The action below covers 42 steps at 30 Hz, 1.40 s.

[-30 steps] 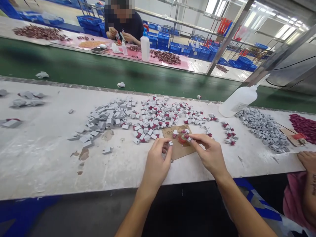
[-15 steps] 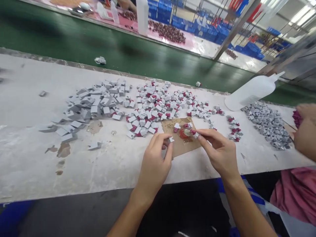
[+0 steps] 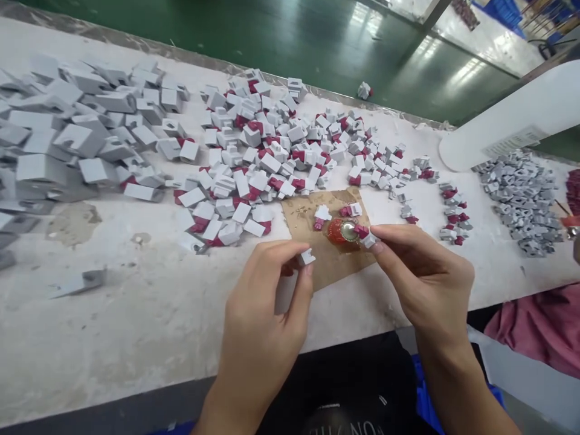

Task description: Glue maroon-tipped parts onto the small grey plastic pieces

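Right of centre, the right hand (image 3: 423, 278) had its grip pinched on a grey-and-maroon piece (image 3: 367, 236), its long axis slanting, maroon end toward upper left, beside a metal cap (image 3: 348, 229). The left hand (image 3: 263, 308) pinched a grey block (image 3: 307, 257), notch rightward. Heaped grey blocks (image 3: 79, 139) crowded the upper left.

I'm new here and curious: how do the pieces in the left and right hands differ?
The left piece shows only grey; the right piece is grey and maroon. The left piece is apart from the silvery cap; the right piece is close to it. Both are pinched, in the left hand and right hand.
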Each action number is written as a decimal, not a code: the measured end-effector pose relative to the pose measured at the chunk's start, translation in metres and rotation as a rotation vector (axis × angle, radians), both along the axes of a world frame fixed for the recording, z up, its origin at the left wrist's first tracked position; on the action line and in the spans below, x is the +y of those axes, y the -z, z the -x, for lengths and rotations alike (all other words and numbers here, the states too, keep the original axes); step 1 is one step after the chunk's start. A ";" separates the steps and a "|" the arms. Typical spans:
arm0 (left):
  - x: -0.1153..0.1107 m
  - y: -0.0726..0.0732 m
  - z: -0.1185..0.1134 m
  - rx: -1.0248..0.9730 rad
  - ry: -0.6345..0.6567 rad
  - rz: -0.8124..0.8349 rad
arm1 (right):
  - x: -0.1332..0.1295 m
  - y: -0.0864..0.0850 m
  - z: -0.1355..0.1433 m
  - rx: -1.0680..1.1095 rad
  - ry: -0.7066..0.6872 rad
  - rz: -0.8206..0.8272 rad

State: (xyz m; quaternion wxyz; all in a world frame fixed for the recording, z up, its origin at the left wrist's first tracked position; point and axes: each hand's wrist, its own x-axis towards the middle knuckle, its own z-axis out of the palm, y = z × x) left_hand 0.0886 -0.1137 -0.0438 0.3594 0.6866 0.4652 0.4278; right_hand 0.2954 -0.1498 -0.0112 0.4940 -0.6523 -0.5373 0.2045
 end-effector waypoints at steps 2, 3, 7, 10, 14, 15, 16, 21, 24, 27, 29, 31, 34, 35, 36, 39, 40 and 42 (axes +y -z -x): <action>0.001 0.000 0.001 0.005 0.003 0.007 | 0.000 -0.002 0.000 -0.017 -0.001 0.006; 0.001 -0.001 0.001 0.006 0.007 0.010 | 0.001 -0.002 0.000 -0.023 -0.004 0.011; 0.005 -0.001 0.002 -0.018 0.010 0.045 | 0.000 -0.004 -0.002 -0.028 -0.003 0.020; 0.006 -0.002 0.004 -0.061 0.003 0.096 | -0.001 -0.005 -0.006 -0.010 -0.008 0.019; 0.007 -0.012 0.006 -0.112 0.023 0.190 | 0.001 -0.010 -0.010 0.069 -0.012 0.019; 0.007 -0.016 0.004 -0.134 0.031 0.223 | 0.002 -0.013 -0.011 0.112 -0.019 0.027; 0.009 -0.021 0.002 -0.164 0.043 0.260 | 0.003 -0.016 -0.012 0.169 -0.033 0.042; 0.018 -0.043 -0.018 -0.361 0.179 0.473 | 0.013 -0.026 -0.014 0.536 -0.143 0.150; 0.022 -0.047 -0.031 -0.458 0.212 0.518 | 0.017 -0.028 -0.013 0.664 -0.163 0.164; 0.023 -0.049 -0.039 -0.497 0.209 0.517 | 0.015 -0.026 -0.016 0.734 -0.180 0.148; 0.023 -0.049 -0.043 -0.488 0.216 0.525 | 0.011 -0.024 -0.021 0.739 -0.195 0.139; 0.022 -0.051 -0.047 -0.481 0.233 0.535 | 0.008 -0.021 -0.025 0.717 -0.201 0.122; 0.022 -0.055 -0.051 -0.489 0.256 0.547 | 0.005 -0.020 -0.029 0.688 -0.211 0.082; 0.022 -0.055 -0.052 -0.488 0.264 0.552 | 0.004 -0.021 -0.030 0.677 -0.214 0.067; 0.022 -0.056 -0.053 -0.480 0.271 0.559 | 0.004 -0.022 -0.031 0.659 -0.217 0.058; 0.020 -0.057 -0.054 -0.429 0.291 0.578 | 0.001 -0.027 -0.034 0.552 -0.212 0.069; 0.020 -0.057 -0.053 -0.410 0.297 0.572 | 0.000 -0.028 -0.036 0.511 -0.213 0.081; 0.018 -0.056 -0.051 -0.375 0.316 0.536 | -0.004 -0.030 -0.039 0.451 -0.243 0.111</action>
